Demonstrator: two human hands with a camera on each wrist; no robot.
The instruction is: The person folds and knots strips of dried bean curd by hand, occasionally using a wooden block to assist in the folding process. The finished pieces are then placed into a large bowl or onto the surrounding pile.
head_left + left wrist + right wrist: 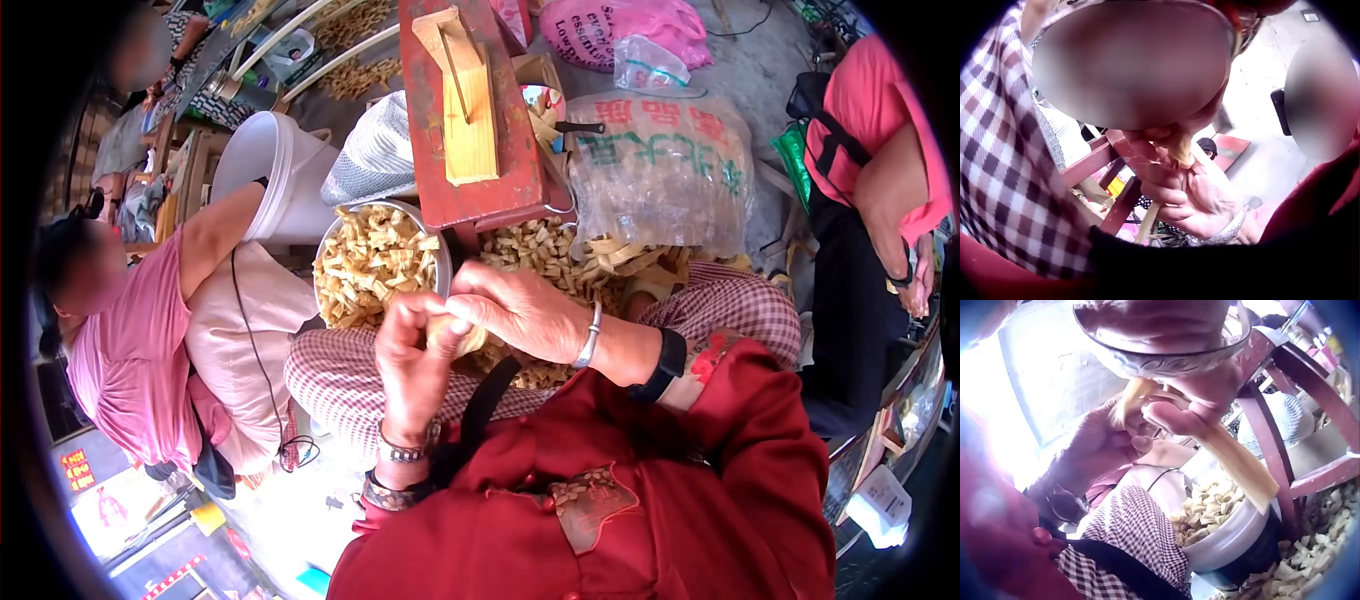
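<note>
Between both hands is a flat, pale yellow strip point(1241, 465), bent over at its upper end, with a long tail hanging down to the right in the right wrist view. My left hand point(405, 350) pinches the bent part between thumb and curled fingers. My right hand point(525, 310), with a silver bangle at its wrist, holds the strip from the other side, fingertips close to the left ones. Just beyond the hands, a round basin point(443, 268) is heaped with short knotted yellow pieces point(375, 260). In the left wrist view the near hand is mostly blurred.
A red wooden bench point(425, 150) with a wooden block tool point(470, 120) stands ahead. More knotted pieces point(540, 250) lie beneath it. At right is a large clear plastic bag point(660, 165); at left, a white bucket point(285, 180) and a seated person in pink point(135, 340).
</note>
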